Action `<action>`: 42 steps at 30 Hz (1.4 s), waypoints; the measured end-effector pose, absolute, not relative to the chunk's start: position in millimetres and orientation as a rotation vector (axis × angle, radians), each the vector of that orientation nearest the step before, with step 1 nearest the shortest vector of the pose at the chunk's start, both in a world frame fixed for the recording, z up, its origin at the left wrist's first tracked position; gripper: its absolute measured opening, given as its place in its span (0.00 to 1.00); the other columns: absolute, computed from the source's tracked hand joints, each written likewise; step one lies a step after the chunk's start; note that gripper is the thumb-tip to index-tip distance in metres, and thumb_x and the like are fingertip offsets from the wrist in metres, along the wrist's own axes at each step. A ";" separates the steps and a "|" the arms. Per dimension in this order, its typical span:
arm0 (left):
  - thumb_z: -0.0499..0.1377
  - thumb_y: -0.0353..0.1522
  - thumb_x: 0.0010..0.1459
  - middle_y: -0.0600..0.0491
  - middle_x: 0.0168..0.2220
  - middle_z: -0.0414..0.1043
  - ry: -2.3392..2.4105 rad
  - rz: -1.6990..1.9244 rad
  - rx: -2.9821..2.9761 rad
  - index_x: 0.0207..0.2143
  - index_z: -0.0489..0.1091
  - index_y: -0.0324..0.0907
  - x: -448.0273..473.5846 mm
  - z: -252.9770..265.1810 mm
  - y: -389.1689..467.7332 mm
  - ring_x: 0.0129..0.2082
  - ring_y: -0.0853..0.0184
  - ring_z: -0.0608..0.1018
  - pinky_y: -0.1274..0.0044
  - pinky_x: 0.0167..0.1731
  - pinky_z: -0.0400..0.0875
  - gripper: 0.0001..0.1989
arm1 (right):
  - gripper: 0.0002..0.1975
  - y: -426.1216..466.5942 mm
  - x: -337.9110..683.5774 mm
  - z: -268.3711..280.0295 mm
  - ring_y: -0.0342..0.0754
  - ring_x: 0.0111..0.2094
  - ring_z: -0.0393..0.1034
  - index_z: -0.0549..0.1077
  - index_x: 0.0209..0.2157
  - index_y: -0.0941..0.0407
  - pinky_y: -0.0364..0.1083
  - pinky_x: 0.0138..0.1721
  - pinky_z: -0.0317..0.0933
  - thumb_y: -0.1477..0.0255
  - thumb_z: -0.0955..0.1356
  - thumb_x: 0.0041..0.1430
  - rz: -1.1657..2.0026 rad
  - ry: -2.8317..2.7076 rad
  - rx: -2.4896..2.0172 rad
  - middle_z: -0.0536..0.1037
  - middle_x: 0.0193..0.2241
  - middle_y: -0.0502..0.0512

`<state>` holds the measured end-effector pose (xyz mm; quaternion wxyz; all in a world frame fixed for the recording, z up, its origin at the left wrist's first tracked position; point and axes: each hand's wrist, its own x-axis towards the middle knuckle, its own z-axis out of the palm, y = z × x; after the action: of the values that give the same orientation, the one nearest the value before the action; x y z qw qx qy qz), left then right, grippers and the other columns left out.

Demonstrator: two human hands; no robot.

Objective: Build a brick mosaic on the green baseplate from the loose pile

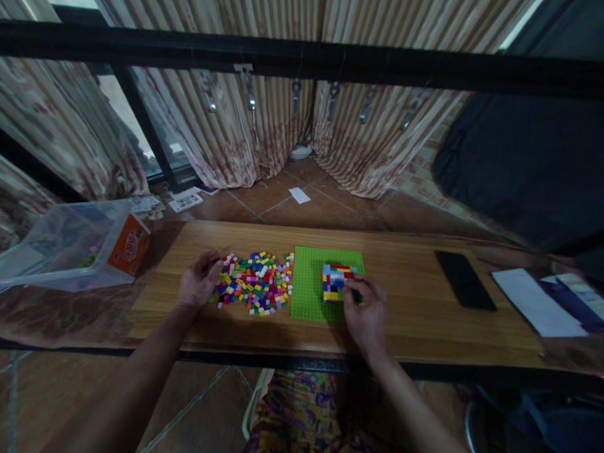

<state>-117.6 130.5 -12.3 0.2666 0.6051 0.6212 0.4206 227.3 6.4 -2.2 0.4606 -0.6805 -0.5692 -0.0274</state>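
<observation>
A loose pile of small multicoloured toy bricks (257,282) lies on the wooden board. My left hand (199,280) rests at the pile's left edge with its fingers curled in. Anything between those fingers is hidden. Right of the pile is a green studded baseplate (306,300). On it stands a low, roughly square brick build (332,288) in blue, red, yellow and white. My right hand (366,311) is over the build's right side, thumb and forefinger pinched together at its top. What the fingertips hold is too small to make out.
A black phone-like slab (466,280) lies on the wooden board (405,258) at right, with white paper (536,302) beyond it. A clear plastic bin (76,243) with an orange label stands at left. A dark metal bar (309,56) crosses in front of the curtains.
</observation>
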 end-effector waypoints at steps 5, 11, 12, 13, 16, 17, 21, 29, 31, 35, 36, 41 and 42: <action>0.56 0.43 0.53 0.48 0.42 0.78 1.711 1.095 1.691 0.45 0.69 0.41 -116.5 -7.6 128.2 0.44 0.60 0.78 0.69 0.47 0.73 0.20 | 0.08 6.8 225.7 0.6 0.53 0.45 0.67 0.76 0.35 0.55 0.54 0.48 0.61 0.70 0.65 0.59 -0.029 -1.384 -1.682 0.74 0.41 0.59; 0.56 0.42 0.53 0.47 0.42 0.77 1.717 1.074 1.701 0.45 0.69 0.40 -116.8 -4.9 128.0 0.44 0.60 0.78 0.69 0.47 0.73 0.20 | 0.09 8.9 229.7 2.7 0.56 0.49 0.64 0.78 0.37 0.54 0.58 0.49 0.58 0.67 0.67 0.59 -0.089 -1.616 -1.747 0.72 0.47 0.61; 0.56 0.42 0.53 0.47 0.42 0.77 1.712 1.076 1.703 0.45 0.69 0.40 -117.2 -5.9 128.7 0.44 0.60 0.78 0.69 0.47 0.73 0.20 | 0.09 10.4 230.6 3.2 0.56 0.49 0.64 0.78 0.37 0.54 0.58 0.49 0.58 0.67 0.67 0.59 -0.089 -1.627 -1.760 0.73 0.47 0.61; 0.57 0.42 0.53 0.47 0.42 0.77 1.707 1.079 1.702 0.45 0.69 0.41 -117.7 -7.1 129.4 0.44 0.60 0.78 0.69 0.47 0.73 0.20 | 0.09 12.1 231.5 3.9 0.57 0.48 0.64 0.79 0.36 0.54 0.58 0.49 0.58 0.67 0.67 0.59 -0.088 -1.635 -1.770 0.73 0.46 0.61; 0.57 0.43 0.52 0.47 0.41 0.77 1.687 1.101 1.689 0.44 0.69 0.41 -118.9 -10.8 131.4 0.43 0.60 0.78 0.69 0.46 0.73 0.20 | 0.10 17.0 234.5 6.2 0.57 0.47 0.64 0.79 0.33 0.53 0.58 0.48 0.59 0.66 0.66 0.60 -0.070 -1.657 -1.753 0.74 0.44 0.60; 0.57 0.43 0.52 0.47 0.41 0.78 1.678 1.108 1.684 0.44 0.69 0.41 -119.1 -11.7 131.8 0.43 0.60 0.79 0.69 0.46 0.73 0.20 | 0.10 18.4 235.6 6.8 0.56 0.46 0.64 0.79 0.33 0.52 0.58 0.47 0.59 0.66 0.66 0.60 -0.057 -1.656 -1.733 0.74 0.43 0.60; 0.58 0.42 0.52 0.47 0.42 0.77 1.665 1.118 1.666 0.44 0.70 0.40 -118.7 -11.9 131.3 0.43 0.60 0.78 0.68 0.46 0.73 0.20 | 0.10 23.6 240.3 8.7 0.55 0.44 0.65 0.79 0.32 0.51 0.56 0.46 0.60 0.65 0.66 0.60 0.029 -1.619 -1.675 0.75 0.40 0.58; 0.57 0.43 0.53 0.48 0.42 0.77 1.707 1.098 1.726 0.43 0.71 0.41 -118.0 -8.1 129.2 0.44 0.60 0.78 0.69 0.47 0.72 0.19 | 0.05 41.6 252.1 16.6 0.52 0.40 0.69 0.78 0.25 0.53 0.54 0.47 0.61 0.68 0.70 0.51 0.286 -1.485 -1.724 0.74 0.36 0.55; 0.57 0.42 0.53 0.48 0.42 0.77 1.712 1.093 1.718 0.43 0.71 0.41 -118.0 -8.7 129.7 0.43 0.60 0.78 0.69 0.47 0.73 0.19 | 0.04 45.7 254.5 16.6 0.52 0.39 0.69 0.78 0.25 0.54 0.54 0.46 0.61 0.68 0.70 0.48 0.337 -1.458 -1.730 0.74 0.35 0.55; 0.57 0.43 0.52 0.48 0.42 0.77 1.721 1.096 1.702 0.43 0.71 0.41 -116.8 -8.3 129.8 0.43 0.60 0.78 0.68 0.47 0.73 0.19 | 0.05 51.3 256.9 12.5 0.51 0.38 0.69 0.77 0.24 0.54 0.53 0.43 0.63 0.68 0.71 0.46 0.355 -1.396 -1.736 0.74 0.33 0.55; 0.58 0.43 0.52 0.48 0.42 0.77 1.721 1.095 1.699 0.43 0.71 0.41 -116.3 -7.7 129.5 0.43 0.61 0.78 0.69 0.47 0.73 0.19 | 0.05 52.4 257.2 11.4 0.50 0.37 0.68 0.77 0.23 0.54 0.52 0.43 0.63 0.68 0.71 0.45 0.362 -1.386 -1.735 0.73 0.32 0.54; 0.58 0.42 0.52 0.48 0.42 0.77 1.719 1.083 1.710 0.44 0.71 0.41 -115.7 -6.5 128.2 0.42 0.61 0.78 0.68 0.46 0.73 0.19 | 0.03 59.0 258.9 11.3 0.49 0.34 0.68 0.77 0.21 0.55 0.50 0.39 0.64 0.71 0.72 0.40 0.404 -1.378 -1.777 0.73 0.31 0.54; 0.58 0.42 0.53 0.48 0.42 0.77 1.721 1.086 1.713 0.43 0.71 0.42 -116.0 -6.9 128.2 0.43 0.61 0.78 0.68 0.46 0.73 0.19 | 0.03 60.5 259.5 12.3 0.49 0.34 0.67 0.77 0.21 0.55 0.50 0.38 0.64 0.71 0.72 0.39 0.417 -1.380 -1.793 0.73 0.30 0.53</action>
<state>-116.0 128.2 -6.9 0.2385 0.6254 0.6284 0.3963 259.5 60.5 12.3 0.4082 -0.7114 -0.5476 0.1655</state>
